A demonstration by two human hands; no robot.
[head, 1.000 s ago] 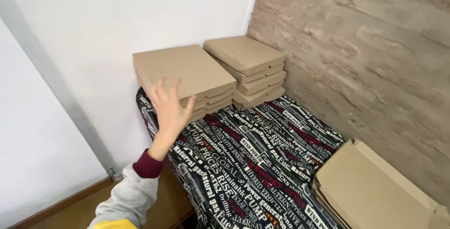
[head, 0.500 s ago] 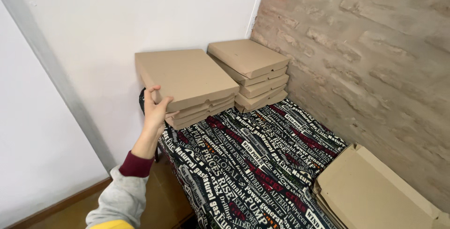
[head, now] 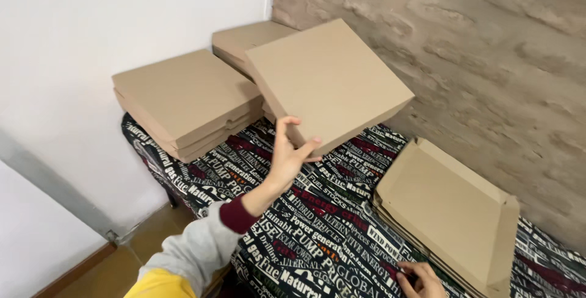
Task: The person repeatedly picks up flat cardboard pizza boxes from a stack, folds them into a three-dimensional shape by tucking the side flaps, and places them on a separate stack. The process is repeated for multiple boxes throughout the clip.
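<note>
My left hand holds a closed brown cardboard box by its near corner. The box is lifted and tilted above the table. Behind it, a stack of the same flat closed boxes sits at the table's far left, and a second stack stands in the corner, partly hidden by the lifted box. My right hand shows only at the bottom edge, resting by the near edge of a half-folded open box that lies on a pile of flat cardboard. Its grip is unclear.
The table wears a black cloth printed with white and red lettering. A white wall runs along the left and a rough stone wall along the back right. Wooden floor shows at lower left.
My left hand took the top box off the left stack and lifted it right, over the table. The view swung right, and my right hand came into view.
</note>
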